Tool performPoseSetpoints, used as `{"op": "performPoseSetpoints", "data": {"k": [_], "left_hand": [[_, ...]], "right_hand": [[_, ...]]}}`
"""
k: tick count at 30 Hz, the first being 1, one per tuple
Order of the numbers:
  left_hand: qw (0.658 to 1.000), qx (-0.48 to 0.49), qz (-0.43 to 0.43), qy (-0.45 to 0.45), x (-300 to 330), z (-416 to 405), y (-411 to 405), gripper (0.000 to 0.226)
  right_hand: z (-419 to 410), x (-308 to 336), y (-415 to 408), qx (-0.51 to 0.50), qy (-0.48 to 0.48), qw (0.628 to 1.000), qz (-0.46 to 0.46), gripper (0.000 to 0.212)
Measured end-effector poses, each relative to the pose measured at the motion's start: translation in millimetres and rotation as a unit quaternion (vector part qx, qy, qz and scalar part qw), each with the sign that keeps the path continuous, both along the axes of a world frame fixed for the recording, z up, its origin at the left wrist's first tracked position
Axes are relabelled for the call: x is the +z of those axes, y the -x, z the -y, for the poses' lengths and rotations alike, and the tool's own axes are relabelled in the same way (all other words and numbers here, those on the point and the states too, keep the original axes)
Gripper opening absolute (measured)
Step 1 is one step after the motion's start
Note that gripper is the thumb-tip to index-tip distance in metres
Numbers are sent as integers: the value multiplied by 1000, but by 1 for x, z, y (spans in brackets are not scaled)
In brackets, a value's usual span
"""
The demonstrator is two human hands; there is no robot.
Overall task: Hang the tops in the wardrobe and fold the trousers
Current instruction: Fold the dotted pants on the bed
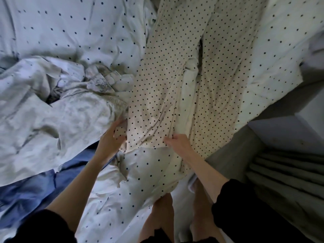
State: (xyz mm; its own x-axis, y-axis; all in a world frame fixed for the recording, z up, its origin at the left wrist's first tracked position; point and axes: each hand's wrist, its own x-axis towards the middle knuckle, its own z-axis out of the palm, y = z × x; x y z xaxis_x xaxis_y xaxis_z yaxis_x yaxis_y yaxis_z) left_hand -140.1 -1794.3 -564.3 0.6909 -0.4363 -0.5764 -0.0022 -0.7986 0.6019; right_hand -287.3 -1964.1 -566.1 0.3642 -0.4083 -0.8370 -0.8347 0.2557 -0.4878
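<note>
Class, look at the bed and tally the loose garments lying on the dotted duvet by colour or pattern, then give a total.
Cream with dense black dots: 1, the dotted trousers, both hands on the near end, left hand, right hand.
Pale off-white, crumpled: 1, the pale garment.
Blue: 1, the blue garment.
Total: 3

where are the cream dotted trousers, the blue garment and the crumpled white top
cream dotted trousers (215,95), head view, right leg
blue garment (26,192), head view, flat middle
crumpled white top (57,109), head view, rumpled centre
</note>
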Motion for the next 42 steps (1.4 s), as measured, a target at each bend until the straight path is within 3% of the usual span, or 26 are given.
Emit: {"op": "performPoseSetpoints", "data": {"k": [3, 5, 7, 9, 11, 13, 15, 18, 22, 25, 27, 30, 33, 36, 38, 42], "left_hand": [[988, 42, -112, -93, 5, 0, -7, 17], [959, 27, -226, -169, 11, -4, -9, 26], [913, -52, -322, -244, 18, -10, -8, 23], [873, -100, -398, -265, 22, -15, -5, 22], [863, -119, -420, -254, 25, -15, -6, 22], [869, -153, -401, -247, 26, -12, -6, 20], [898, -160, -345, -221, 22, -7, 1, 23], [956, -129, -215, -149, 6, -2, 16, 31], [983, -62, -96, -144, -14, -8, 38, 41], [987, -30, -48, -150, -25, -13, 54, 40], [985, -39, -23, -165, -30, -10, 57, 41], [980, -47, -28, -190, -35, -5, 56, 41], [981, -32, -46, -186, -34, -5, 54, 35], [990, -17, -57, -131, -25, -10, 55, 29], [993, 42, -73, -79, -17, -19, 57, 24], [985, 110, -130, 3, 0, -38, 55, 19]], "right_hand": [[2, 17, 2, -40, 54, 995, 68, 41], [7, 32, 5, -77, 74, 986, 128, 44], [11, 43, 7, -129, 68, 975, 167, 39], [15, 46, 9, -139, 49, 973, 179, 44], [19, 42, 11, -122, 26, 974, 190, 52], [19, 33, 11, -102, 9, 977, 186, 52], [14, 22, 15, -86, 18, 981, 171, 48], [1, 5, 24, -42, 29, 990, 130, 38], [-9, -14, 39, 38, 13, 998, 50, 34], [-14, -20, 41, 180, 152, 972, -4, 37], [-16, -18, 38, 188, 199, 962, 2, 34], [-15, -12, 40, 73, 127, 988, 47, 32], [-13, -6, 48, 23, 114, 992, 50, 26], [-13, -4, 61, 28, 107, 993, 37, 21], [-17, -4, 70, 43, 65, 997, 26, 20], [-26, 0, 75, 16, -46, 999, 5, 39]]}}
